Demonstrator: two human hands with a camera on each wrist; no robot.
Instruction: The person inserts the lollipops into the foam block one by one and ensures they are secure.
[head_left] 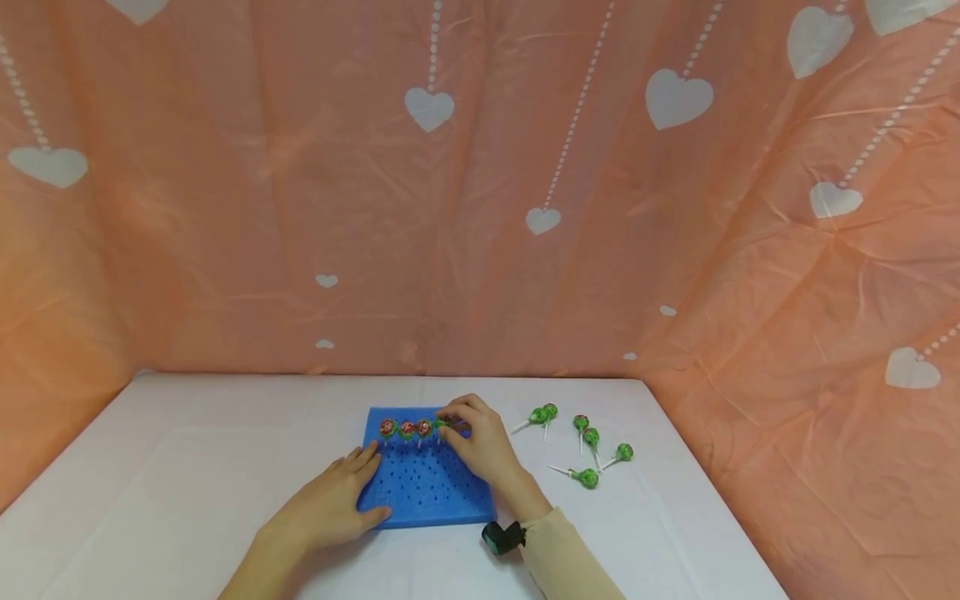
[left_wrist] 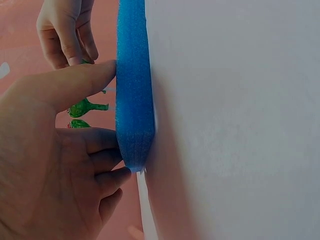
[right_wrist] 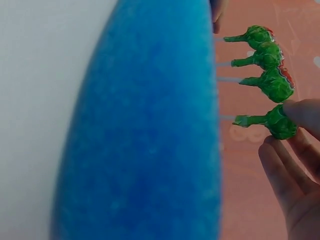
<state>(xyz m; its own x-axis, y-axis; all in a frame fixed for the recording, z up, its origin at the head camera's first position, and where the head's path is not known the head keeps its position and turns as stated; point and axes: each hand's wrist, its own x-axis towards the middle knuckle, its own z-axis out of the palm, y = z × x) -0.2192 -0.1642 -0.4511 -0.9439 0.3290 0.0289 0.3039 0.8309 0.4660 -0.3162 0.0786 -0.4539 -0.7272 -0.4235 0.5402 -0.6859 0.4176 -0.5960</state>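
Head view shows a white bench (head_left: 187, 467) carrying a blue foam board (head_left: 427, 487), its near-left corner pressed by the left hand (head_left: 330, 504) with flat, relaxed fingers. At the board's far edge, the right hand (head_left: 480, 442) pinches a green lollipop (right_wrist: 272, 121), fourth in a standing row; six loose lollipops (head_left: 585, 450) lie right of it.

A: What stands in the blue foam board (right_wrist: 150, 140)?
B: Four green lollipops (right_wrist: 265, 55) in a row, sticks pushed in.
A: And the right hand (right_wrist: 295, 175)?
B: Its fingertips (right_wrist: 305, 112) pinch the fourth lollipop (right_wrist: 277, 121).
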